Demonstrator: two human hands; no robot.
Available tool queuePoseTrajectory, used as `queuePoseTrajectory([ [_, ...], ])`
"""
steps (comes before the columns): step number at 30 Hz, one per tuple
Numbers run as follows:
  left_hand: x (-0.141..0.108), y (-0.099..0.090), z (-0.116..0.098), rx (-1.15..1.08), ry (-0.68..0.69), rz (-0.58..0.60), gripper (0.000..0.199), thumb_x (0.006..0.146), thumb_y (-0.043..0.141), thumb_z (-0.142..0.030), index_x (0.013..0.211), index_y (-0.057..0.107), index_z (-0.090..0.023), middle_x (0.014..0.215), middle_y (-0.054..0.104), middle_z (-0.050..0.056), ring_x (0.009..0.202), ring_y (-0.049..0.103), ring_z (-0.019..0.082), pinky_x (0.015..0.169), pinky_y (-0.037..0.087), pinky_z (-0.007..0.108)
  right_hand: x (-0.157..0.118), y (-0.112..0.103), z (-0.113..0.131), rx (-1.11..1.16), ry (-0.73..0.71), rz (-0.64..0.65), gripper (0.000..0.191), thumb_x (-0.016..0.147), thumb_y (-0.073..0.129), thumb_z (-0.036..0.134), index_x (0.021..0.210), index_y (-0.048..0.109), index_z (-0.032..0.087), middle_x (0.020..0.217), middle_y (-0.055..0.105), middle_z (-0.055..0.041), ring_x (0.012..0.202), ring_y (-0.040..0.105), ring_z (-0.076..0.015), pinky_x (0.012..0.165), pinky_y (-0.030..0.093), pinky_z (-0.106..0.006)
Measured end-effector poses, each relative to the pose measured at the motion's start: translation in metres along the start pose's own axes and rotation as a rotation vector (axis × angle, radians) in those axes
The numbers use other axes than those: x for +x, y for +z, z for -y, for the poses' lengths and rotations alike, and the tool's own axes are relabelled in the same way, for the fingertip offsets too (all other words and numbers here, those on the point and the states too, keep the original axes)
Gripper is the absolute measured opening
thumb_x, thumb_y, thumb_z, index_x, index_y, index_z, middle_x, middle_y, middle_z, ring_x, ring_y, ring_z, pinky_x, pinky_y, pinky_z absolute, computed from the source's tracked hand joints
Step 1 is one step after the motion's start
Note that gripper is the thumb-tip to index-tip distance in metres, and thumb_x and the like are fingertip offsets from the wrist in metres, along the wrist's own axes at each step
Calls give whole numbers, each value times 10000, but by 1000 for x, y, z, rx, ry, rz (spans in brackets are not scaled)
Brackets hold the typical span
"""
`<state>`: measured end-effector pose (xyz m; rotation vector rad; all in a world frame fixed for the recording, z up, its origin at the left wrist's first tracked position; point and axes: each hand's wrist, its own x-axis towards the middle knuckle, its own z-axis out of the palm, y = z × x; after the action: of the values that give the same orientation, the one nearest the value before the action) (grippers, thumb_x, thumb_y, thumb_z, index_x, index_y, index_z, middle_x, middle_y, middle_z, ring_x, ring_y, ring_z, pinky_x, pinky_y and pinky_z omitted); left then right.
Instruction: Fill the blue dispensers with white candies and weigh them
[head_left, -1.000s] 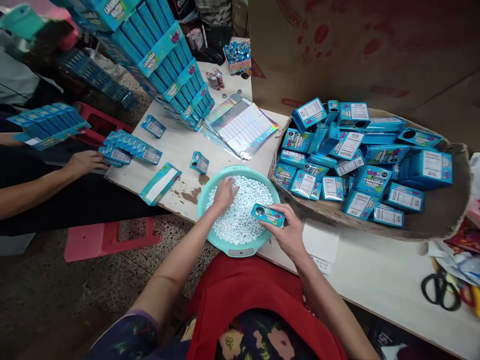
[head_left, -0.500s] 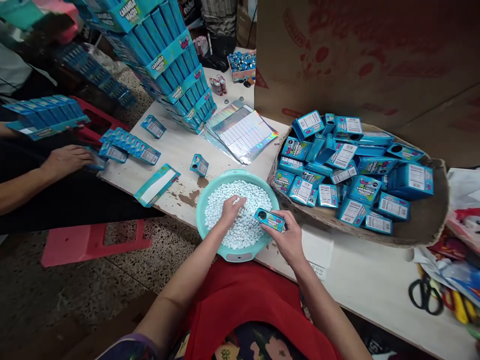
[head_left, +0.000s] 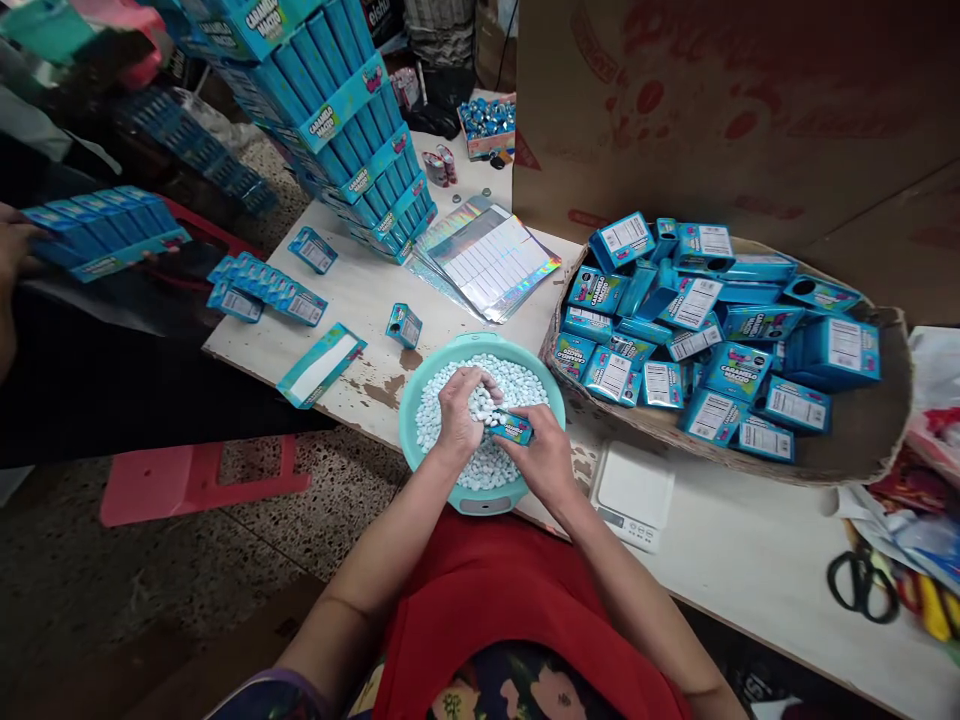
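- Nearest, the wearer's red apron (head_left: 480, 600) meets the edge of the pale table (head_left: 735, 540).
- The left hand (head_left: 459, 410) is curled into a cup around a heap of white pieces (head_left: 484, 404).
- The right hand (head_left: 546, 450) pinches a small blue box (head_left: 513, 428) between thumb and fingers, its far end just beside that heap; whether the left hand touches the box I cannot tell.
- Both hands and the box are over a mint-green bowl (head_left: 408, 425), filled with more of the same pieces.
- Right of the bowl lies a white scale (head_left: 636, 485); well apart, further right, are black-handled scissors (head_left: 862, 588).
- Beyond the scale, a cut-down cardboard tray (head_left: 862, 430) holds a jumbled pile of blue boxes (head_left: 739, 368).
- Left of the bowl lies a flat blue sleeve (head_left: 321, 367); a single box (head_left: 404, 326) stands just behind the bowl.
- Behind that are shiny printed sheets (head_left: 491, 258) and, to the left, a tall stack of filled trays (head_left: 330, 120).
- At far left, a co-worker's hand (head_left: 11, 240) holds a row of boxes (head_left: 109, 235).
- At the back rises a large brown carton (head_left: 712, 120).
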<state>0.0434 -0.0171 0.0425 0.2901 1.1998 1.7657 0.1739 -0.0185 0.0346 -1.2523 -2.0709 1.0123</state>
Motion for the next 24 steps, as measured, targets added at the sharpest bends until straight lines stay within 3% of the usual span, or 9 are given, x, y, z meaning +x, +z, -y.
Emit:
queuePoseTrajectory([
  [6,1,7,-8,71,65,-37,318,804,646,-405,645,513,-164,611,497,-21,512,515,88,517,435,229,4,-1,3,-8,-30,-10,275,744,730,260,996,625,228,958,653,-56,940,608,-251,808,457,-382],
  [15,4,12,-8,96,35,-41,366,803,632,-476,651,495,-172,581,473,-28,505,506,85,478,400,208,10,-1,0,90,16,-5,280,721,744,281,972,634,222,934,649,-48,928,613,-246,809,466,-369],
  [24,0,18,-9,146,91,-23,369,807,624,-485,649,482,-182,562,457,-32,520,520,96,510,399,218,14,-4,3,123,19,-32,266,721,733,265,965,636,225,930,641,-44,921,603,-239,811,468,-365],
])
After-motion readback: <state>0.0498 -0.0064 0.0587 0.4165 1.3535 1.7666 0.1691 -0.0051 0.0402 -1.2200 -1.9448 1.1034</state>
